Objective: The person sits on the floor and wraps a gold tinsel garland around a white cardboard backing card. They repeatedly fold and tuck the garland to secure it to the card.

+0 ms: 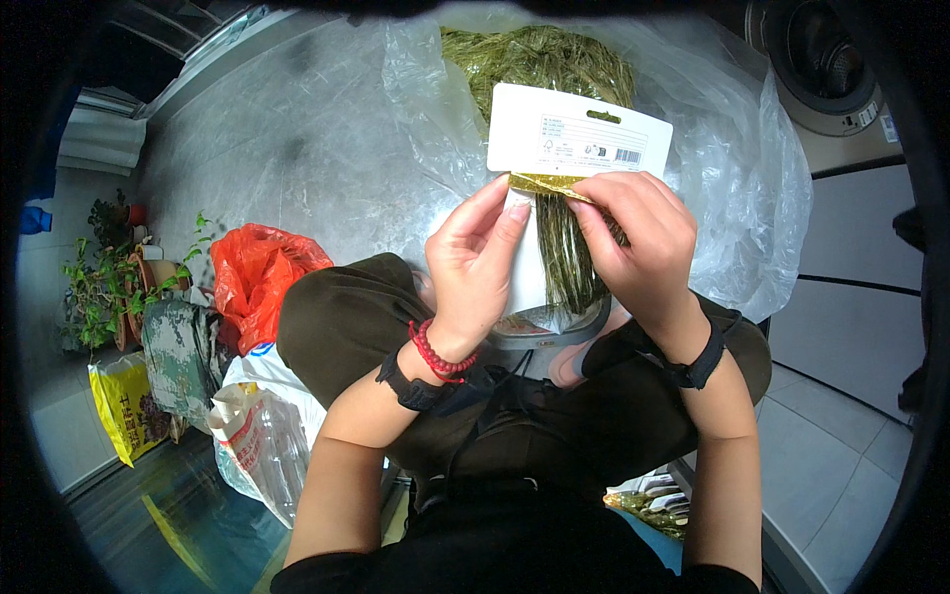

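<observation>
A white cardboard hang card [579, 132] stands in front of me, its printed side with a barcode towards me. Across its lower part runs a shiny gold foil strip [542, 183]. Olive-gold tinsel strands [568, 252] hang below the strip, over a narrow white part of the card. My left hand [475, 260] pinches the card's left edge and the strip's left end between thumb and fingers. With thumb and forefinger, my right hand [646, 230] grips the strip's right part, which looks creased there. The right fingers hide some of the strands.
Beyond the card, a heap of tinsel [534, 59] lies in a clear plastic bag [749, 208]. A grey-rimmed object [549, 340] sits between my legs. Left are a red plastic bag [260, 267], potted plants [111, 282] and a white bag [260, 438]. A front-loading washing machine [816, 67] stands at upper right.
</observation>
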`<move>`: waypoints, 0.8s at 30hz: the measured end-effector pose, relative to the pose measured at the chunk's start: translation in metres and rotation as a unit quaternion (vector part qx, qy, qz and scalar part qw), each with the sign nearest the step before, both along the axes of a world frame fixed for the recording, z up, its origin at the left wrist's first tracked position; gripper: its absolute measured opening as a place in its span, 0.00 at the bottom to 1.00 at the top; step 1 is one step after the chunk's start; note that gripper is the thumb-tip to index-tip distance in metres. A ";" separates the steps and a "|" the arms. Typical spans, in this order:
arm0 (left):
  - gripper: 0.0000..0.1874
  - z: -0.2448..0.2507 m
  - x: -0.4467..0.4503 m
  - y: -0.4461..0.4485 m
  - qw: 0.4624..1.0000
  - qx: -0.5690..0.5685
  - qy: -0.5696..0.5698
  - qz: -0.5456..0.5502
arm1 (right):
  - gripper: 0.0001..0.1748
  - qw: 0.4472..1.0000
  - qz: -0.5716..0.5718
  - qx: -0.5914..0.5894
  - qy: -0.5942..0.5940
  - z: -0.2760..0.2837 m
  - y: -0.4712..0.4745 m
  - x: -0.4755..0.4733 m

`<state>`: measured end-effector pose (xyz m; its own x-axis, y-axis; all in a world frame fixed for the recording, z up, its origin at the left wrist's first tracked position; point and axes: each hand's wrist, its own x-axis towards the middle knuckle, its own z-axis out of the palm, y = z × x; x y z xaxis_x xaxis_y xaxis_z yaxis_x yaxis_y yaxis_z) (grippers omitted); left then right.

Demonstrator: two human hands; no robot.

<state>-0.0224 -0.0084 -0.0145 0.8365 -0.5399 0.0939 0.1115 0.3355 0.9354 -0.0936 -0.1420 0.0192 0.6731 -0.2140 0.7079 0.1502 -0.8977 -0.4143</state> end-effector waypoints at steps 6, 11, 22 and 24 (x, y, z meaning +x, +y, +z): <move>0.18 -0.001 0.001 0.000 1.000 -0.013 0.017 -0.018 | 0.07 1.000 0.003 0.009 0.009 0.000 0.000 0.000; 0.17 0.001 0.002 0.001 0.998 -0.016 0.030 -0.046 | 0.06 0.998 0.009 0.047 0.041 0.002 -0.001 -0.001; 0.15 -0.003 0.001 0.001 0.998 0.011 0.045 -0.042 | 0.08 0.945 -0.010 0.264 0.193 0.008 -0.011 -0.004; 0.15 -0.002 0.001 0.002 0.998 0.011 0.053 -0.041 | 0.08 0.934 -0.012 0.296 0.197 0.008 -0.014 -0.005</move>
<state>-0.0210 -0.0067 -0.0163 0.7945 -0.6073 -0.0061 0.2370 0.3008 0.9238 -0.0987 -0.1559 0.0275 0.8466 -0.5081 0.1585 -0.1358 -0.4941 -0.8587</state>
